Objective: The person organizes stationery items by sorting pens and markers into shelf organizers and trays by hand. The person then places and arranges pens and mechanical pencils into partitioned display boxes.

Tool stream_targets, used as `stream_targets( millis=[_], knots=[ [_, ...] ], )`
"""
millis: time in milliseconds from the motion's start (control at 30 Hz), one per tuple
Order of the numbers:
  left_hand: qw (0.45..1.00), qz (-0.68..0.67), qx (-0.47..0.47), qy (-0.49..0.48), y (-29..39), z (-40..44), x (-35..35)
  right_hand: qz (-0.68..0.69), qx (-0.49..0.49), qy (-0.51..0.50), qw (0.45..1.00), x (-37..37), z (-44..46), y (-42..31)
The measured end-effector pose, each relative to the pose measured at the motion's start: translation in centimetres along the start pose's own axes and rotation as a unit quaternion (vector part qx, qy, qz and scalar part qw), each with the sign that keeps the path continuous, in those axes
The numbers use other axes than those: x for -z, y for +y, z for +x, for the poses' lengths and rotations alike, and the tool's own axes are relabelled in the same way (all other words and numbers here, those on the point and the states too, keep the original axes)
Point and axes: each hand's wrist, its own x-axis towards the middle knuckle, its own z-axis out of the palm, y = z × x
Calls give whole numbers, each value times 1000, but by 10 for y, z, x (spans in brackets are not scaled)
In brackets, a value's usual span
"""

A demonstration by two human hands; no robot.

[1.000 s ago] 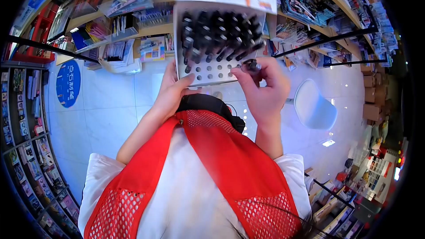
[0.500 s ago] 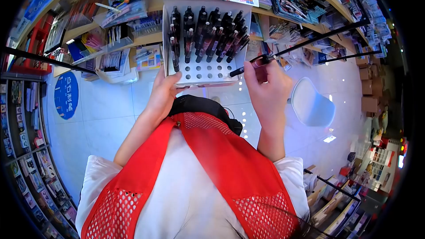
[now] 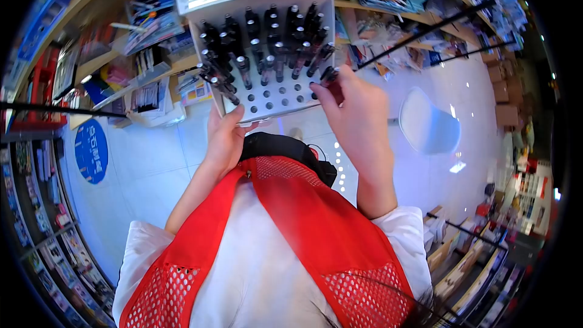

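A white display box (image 3: 269,102) with an open, printed lid holds several black mechanical pencils (image 3: 278,64) standing in its holed tray. The front rows show bare round holes. My left hand (image 3: 225,136) is closed on the box's front left corner, thumb on the top edge and fingers beneath. At the right front of the box, my right hand (image 3: 359,106) pinches a dark mechanical pencil (image 3: 329,78) between thumb and fingers. That pencil tilts over the tray's right edge; its lower tip is hidden, so I cannot tell whether it sits in a hole.
Beyond the box, wooden shelves (image 3: 182,61) carry pens and stationery. A white stool (image 3: 430,123) stands on the tiled floor to the right, and a round blue floor sticker (image 3: 92,150) lies left. Dark racks (image 3: 45,206) line the left side; cardboard boxes (image 3: 503,91) are stacked far right.
The box has shifted left and tilted slightly in my left hand. My right hand has moved left and a little up, bringing the pinched pencil from a flat slant to a steeper one over the tray.
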Motion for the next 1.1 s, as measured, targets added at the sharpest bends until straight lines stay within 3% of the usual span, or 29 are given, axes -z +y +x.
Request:
stream_targets(
  millis=[167,200,300,367,433,467,567,600,700,833,900,933,1100],
  knots=[
    [997,-11,54,-50,-13,20,1,53,-44,-14,998,9,-11,26],
    [997,-14,59,-39,-15,26,1,40,-15,2,999,14,-13,34],
    [998,-3,53,-46,-17,46,-6,102,80,195,972,11,-4,79],
    [999,1,33,-14,-22,57,-21,261,-50,68,962,12,-3,102],
    [1000,11,27,-7,-26,64,-46,473,-149,-36,868,7,8,130],
    [1000,20,20,-8,-32,69,-54,500,-142,-74,851,6,15,146],
    [998,47,28,14,-57,86,-80,517,-101,-132,840,12,43,194],
    [999,-9,48,9,-62,92,-93,524,-83,-151,834,17,54,210],
    [999,-28,-20,9,-84,112,-135,527,-21,-208,824,39,94,251],
    [981,-25,-153,120,-123,120,-215,263,198,-68,942,84,157,317],
    [969,-30,-140,203,-143,119,-252,251,228,-11,941,121,176,330],
    [964,-30,-149,219,-152,119,-267,273,294,7,916,130,187,333],
    [953,-41,-159,256,-193,98,-319,314,300,-199,878,156,207,342]
  ],
)
